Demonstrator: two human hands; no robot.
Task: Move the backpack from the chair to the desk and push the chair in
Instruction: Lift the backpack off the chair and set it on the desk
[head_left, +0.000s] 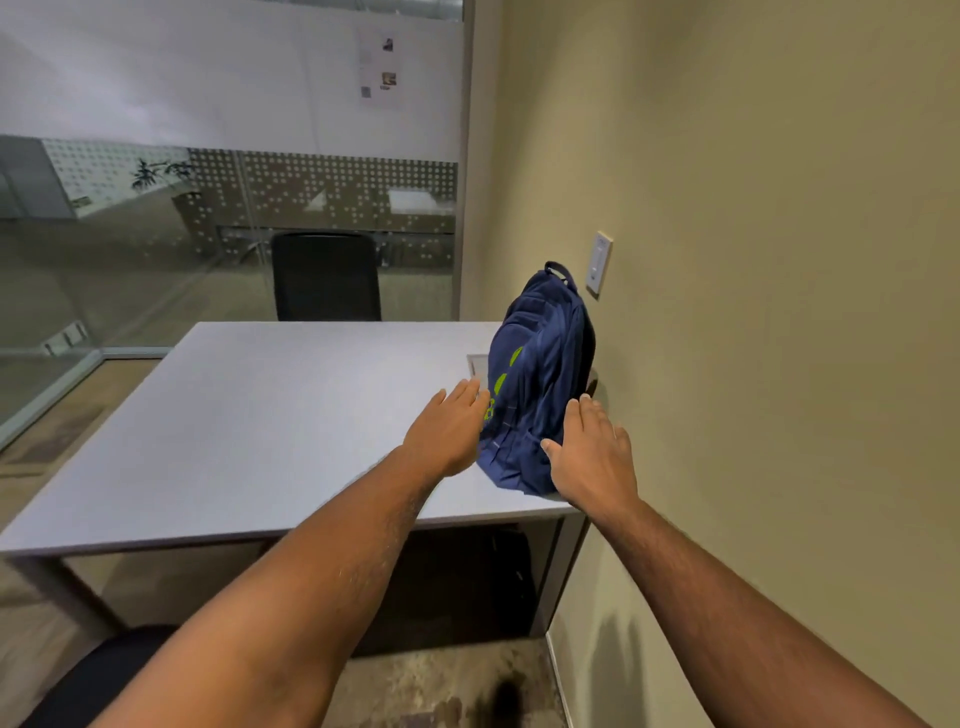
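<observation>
The navy backpack (540, 379) is stood upright on the desk (249, 415), handle toward 12 o'clock; green lettering is unreadable. It is flanked by the left hand (449, 431) and right hand (592, 457), fingers spread flat.

Beige wall (753, 156), glass partition (156, 234), maybe carpeted floor (441, 686).

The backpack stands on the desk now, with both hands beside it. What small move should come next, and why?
Probably draw both hands back. The blue backpack stands upright on the grey desk near the wall, with the open left hand and right hand flanking it. The black chair at lower left is not yet pushed in.
</observation>
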